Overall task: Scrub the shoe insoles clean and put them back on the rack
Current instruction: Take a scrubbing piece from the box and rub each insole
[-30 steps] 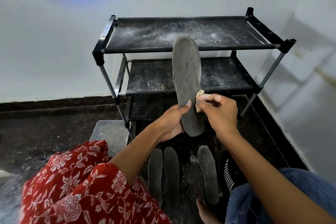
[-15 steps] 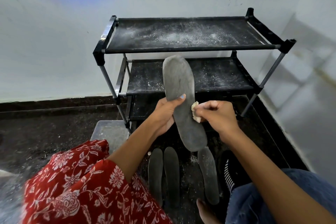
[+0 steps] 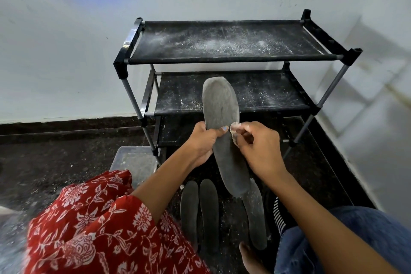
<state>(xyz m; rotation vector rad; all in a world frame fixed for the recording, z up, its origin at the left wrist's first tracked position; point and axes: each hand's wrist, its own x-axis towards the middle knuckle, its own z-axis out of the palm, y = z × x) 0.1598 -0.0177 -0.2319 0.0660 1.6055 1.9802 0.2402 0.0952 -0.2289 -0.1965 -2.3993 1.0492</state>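
Head view: my left hand (image 3: 203, 140) grips a grey insole (image 3: 222, 127) upright before the rack (image 3: 235, 60), while my right hand (image 3: 258, 147) pinches a pale scrubber (image 3: 234, 128) against its edge. Three insoles (image 3: 209, 207) lie on the floor.

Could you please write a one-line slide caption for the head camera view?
Left hand holds a grey insole while right hand rubs it before a dusty rack.

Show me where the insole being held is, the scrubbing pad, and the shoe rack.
held insole (image 3: 220, 104), head view, on its upper grey face above the hands.
scrubbing pad (image 3: 234, 127), head view, on the pale bit showing by the right fingers.
shoe rack (image 3: 222, 59), head view, on the top shelf's front bar.
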